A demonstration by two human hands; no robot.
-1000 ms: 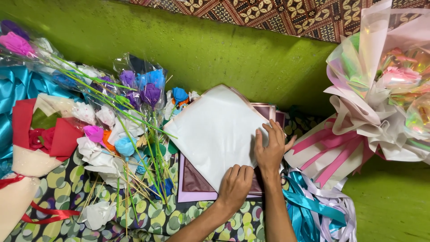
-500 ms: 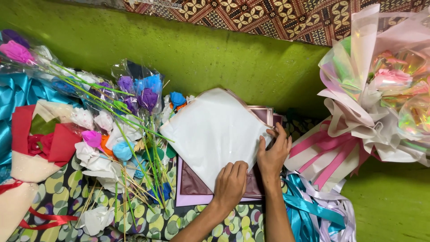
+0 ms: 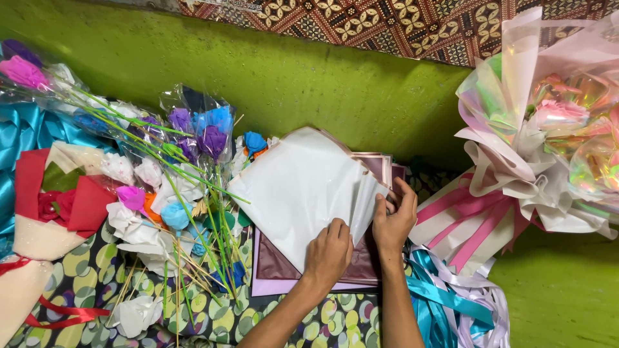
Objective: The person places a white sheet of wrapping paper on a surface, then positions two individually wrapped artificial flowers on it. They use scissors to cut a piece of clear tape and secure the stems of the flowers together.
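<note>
A stack of white wrapping paper sheets (image 3: 300, 187) lies tilted like a diamond on maroon and pink sheets (image 3: 274, 270). My left hand (image 3: 329, 252) rests with curled fingers on the stack's lower right corner and grips it. At the stack's right edge, my right hand (image 3: 394, 218) has its fingers on the fanned edges of the white sheets, which are slightly lifted apart there.
Paper flowers on green stems in clear sleeves (image 3: 193, 148) lie left of the sheets. A red and cream bouquet (image 3: 51, 206) is at far left, and a large pink-wrapped bouquet (image 3: 541, 142) with ribbons (image 3: 451, 290) is at right. All lie on a patterned cloth (image 3: 213, 322) on a green floor (image 3: 309, 77).
My right hand has slid from the top of the white sheets to their right edge, and the edges now fan apart. My left hand has moved slightly up onto the corner.
</note>
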